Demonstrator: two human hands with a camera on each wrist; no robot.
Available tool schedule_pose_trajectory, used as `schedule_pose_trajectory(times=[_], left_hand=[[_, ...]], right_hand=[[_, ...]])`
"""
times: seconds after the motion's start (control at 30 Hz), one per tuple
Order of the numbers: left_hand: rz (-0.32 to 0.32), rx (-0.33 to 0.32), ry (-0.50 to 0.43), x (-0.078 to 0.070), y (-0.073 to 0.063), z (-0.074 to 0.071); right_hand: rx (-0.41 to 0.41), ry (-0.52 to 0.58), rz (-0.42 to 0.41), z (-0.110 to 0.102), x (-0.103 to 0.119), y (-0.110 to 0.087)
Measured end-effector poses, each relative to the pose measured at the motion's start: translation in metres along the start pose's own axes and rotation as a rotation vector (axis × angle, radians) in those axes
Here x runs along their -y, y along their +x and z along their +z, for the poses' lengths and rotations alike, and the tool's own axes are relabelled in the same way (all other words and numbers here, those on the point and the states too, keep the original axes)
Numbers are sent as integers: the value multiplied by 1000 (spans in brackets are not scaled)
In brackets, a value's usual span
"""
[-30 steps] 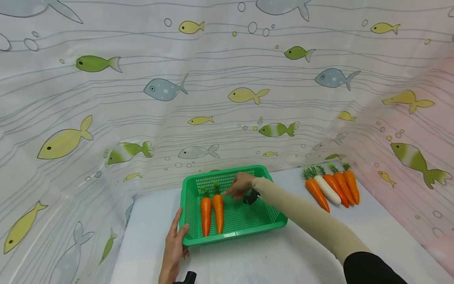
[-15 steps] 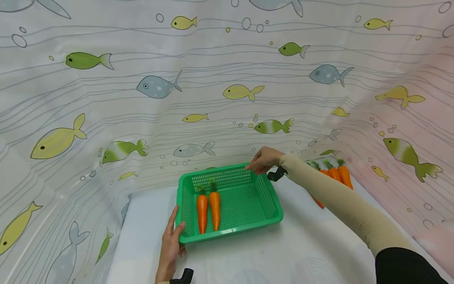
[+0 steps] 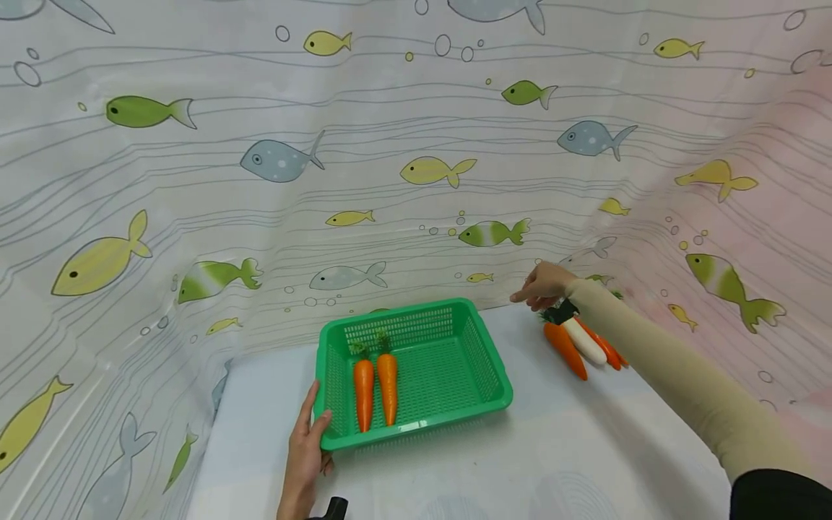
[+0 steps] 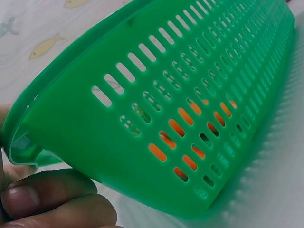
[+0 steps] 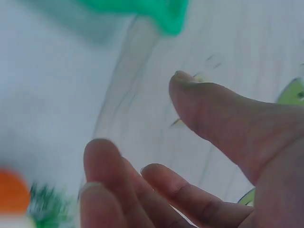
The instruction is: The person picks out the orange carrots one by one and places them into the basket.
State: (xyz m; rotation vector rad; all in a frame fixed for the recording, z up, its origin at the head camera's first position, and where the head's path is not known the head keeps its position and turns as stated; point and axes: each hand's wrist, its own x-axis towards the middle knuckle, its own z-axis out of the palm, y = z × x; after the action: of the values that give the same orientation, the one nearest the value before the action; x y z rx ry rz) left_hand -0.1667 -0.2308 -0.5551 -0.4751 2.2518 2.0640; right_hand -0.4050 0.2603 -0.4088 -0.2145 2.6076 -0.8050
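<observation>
At its left front corner, the green plastic basket (image 3: 416, 425) is held by my left hand (image 3: 305, 440), thumb at the rim and curled fingers (image 4: 61, 197) beneath it. Two orange carrots with leafy tops, a left one (image 3: 365, 393) and a right one (image 3: 388, 386), lie side by side in the basket's left part. My right hand (image 3: 544, 283) is in the air beyond the basket's right side, near the tops of the vegetables there. Nothing lies between its parted thumb and fingers (image 5: 102, 164) in the right wrist view.
On the right of the white table (image 3: 520, 462) lie a white radish (image 3: 585, 343), an orange carrot (image 3: 565, 350) and more orange carrots (image 3: 607, 350), partly hidden by the right forearm. A fish-patterned curtain (image 3: 364, 166) rises behind the table.
My right hand has moved right from inside the basket, over its far rim, to the vegetables on the right. My left hand keeps its hold on the basket.
</observation>
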Motion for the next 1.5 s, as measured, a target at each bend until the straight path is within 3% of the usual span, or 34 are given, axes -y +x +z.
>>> schedule_pose_trajectory(times=[0.23, 0.57, 0.9, 1.23, 1.5], left_hand=[[-12, -1, 1, 0, 1, 0], [-36, -5, 5, -2, 0, -1], [-44, -3, 1, -2, 1, 0], [-47, 3, -2, -2, 2, 1], [-52, 2, -2, -3, 1, 0]], right_hand=[[-47, -145, 99, 10, -48, 3], [-69, -175, 139, 33, -94, 9], [-71, -227, 140, 46, -101, 4], [-137, -277, 131, 58, -119, 17], [-123, -271, 158, 60, -117, 17]])
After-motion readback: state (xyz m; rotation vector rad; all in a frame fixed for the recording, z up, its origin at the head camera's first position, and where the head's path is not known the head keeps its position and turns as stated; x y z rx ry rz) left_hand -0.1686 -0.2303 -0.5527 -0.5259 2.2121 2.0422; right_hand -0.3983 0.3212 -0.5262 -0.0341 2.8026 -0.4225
